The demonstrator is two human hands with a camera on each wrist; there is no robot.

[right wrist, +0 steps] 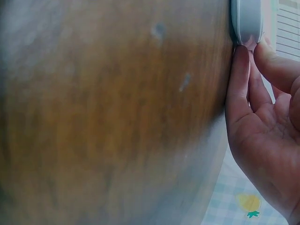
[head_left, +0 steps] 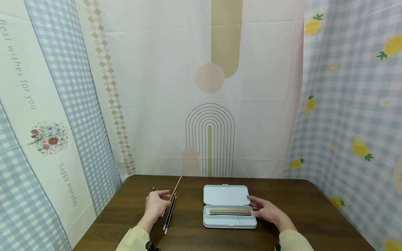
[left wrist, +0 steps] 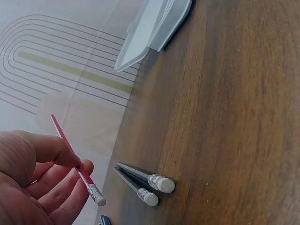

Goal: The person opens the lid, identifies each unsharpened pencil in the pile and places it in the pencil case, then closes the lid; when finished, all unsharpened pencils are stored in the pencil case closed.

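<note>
1. Pretend the open pale blue case [head_left: 220, 221] is the middle of a clock, with twelve o'clock at the wall. It lies flat on the brown table [head_left: 188, 238].
2. Its lid [head_left: 226, 195] is tipped back toward twelve o'clock.
3. Some pencils [head_left: 226, 212] lie side by side in the long slot nearest the lid. Their rubber ends point to nine o'clock. A little wall splits the front part.
4. The left hand [head_left: 156, 205] is at nine o'clock, well apart from the case. Its thumb and fingers pinch a thin red pencil [left wrist: 84, 176]. The pencil leans, with its white rubber end low and its other end up toward one o'clock.
5. Two black pencils [head_left: 171, 214] lie close together on the table, also around nine o'clock, between that hand and the case. They have white rubbers too.
6. The right hand [head_left: 267, 211] is at three o'clock. Its thumb and fingers pinch the end of the case.
7. A white cloth [head_left: 157, 69] hangs at twelve o'clock. A blue checked cloth [head_left: 62, 52] hangs at ten, and a pineapple cloth [head_left: 355, 87] at two.
</note>
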